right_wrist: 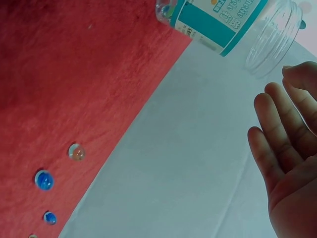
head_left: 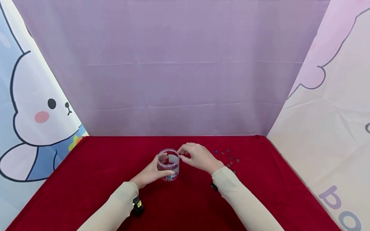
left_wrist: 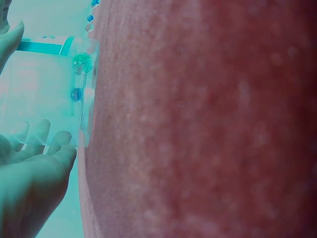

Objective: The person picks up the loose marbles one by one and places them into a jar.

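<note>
Your left hand (head_left: pixel 151 171) is wrapped round the clear jar (head_left: pixel 169 166), thumb on the near side, fingers curled about the far side, mouth facing up. Down at the base, below your grip, sit a greenish marble (left_wrist: pixel 82 64) and a blue marble (left_wrist: pixel 76 94). Just right of the rim, your right hand (head_left: pixel 200 157) has its fingers loosely extended. A small dark thing (right_wrist: pixel 303 24) shows by the rim; I cannot tell what. Farther right, past that hand, loose marbles (head_left: pixel 231 158) lie scattered on the red cloth (head_left: pixel 266 179). Beyond your grip hangs a lilac curtain (head_left: pixel 173 83).
</note>
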A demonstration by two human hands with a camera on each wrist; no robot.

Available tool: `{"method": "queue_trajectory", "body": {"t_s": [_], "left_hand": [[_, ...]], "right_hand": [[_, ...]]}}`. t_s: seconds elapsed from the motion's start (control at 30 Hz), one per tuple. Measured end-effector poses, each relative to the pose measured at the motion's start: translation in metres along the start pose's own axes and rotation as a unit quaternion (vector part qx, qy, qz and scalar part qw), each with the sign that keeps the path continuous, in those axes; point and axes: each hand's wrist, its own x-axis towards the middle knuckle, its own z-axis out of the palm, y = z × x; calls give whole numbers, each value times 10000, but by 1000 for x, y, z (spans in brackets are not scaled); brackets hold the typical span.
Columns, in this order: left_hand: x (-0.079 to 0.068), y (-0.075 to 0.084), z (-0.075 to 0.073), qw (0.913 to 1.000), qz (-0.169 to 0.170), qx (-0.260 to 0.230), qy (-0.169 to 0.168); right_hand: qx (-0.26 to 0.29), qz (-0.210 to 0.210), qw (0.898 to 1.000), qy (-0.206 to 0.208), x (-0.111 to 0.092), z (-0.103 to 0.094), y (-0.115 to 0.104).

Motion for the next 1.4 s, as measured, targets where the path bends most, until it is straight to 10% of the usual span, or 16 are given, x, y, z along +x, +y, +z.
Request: {"method": "queue_trajectory", "body": {"t_s": [1.4], "left_hand": [[-1,0,-1,9999,15,113,-20]], "right_hand": [[-139,953,9946,-381,-63,-22,65]]}}
